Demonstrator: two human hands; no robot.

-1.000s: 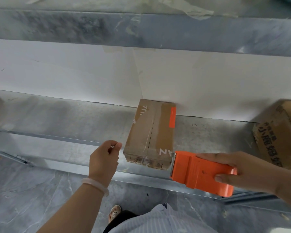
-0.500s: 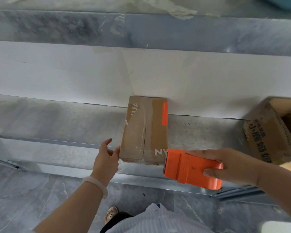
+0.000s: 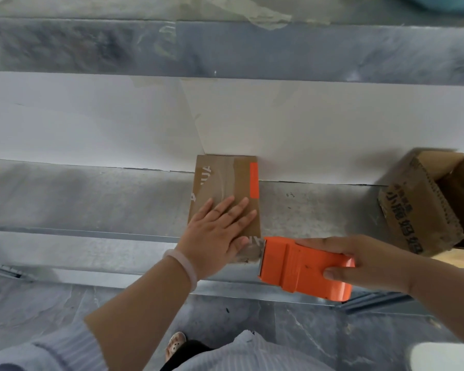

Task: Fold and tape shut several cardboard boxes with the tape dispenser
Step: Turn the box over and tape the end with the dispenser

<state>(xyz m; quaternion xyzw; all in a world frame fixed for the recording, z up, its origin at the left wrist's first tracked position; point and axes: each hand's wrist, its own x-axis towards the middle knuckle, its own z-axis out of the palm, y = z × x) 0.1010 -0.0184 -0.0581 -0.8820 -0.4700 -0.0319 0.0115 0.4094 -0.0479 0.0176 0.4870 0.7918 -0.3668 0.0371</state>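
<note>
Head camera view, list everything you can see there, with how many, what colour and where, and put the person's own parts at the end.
Taped box: one, brown with an orange stripe, middle of the shelf against the white wall.
Open box: one, brown with dark print, right edge of the shelf.
Tape dispenser: one, orange, at the taped box's near right corner.
Shelf: one, grey metal, across the middle.
Loose tape scrap: one, clear, on the ledge above.
Bracelet: one, pale pink, left wrist.
Shoe: one, beige, on the grey floor below.
Left hand: flat on the taped box.
Right hand: gripping the tape dispenser.
</note>
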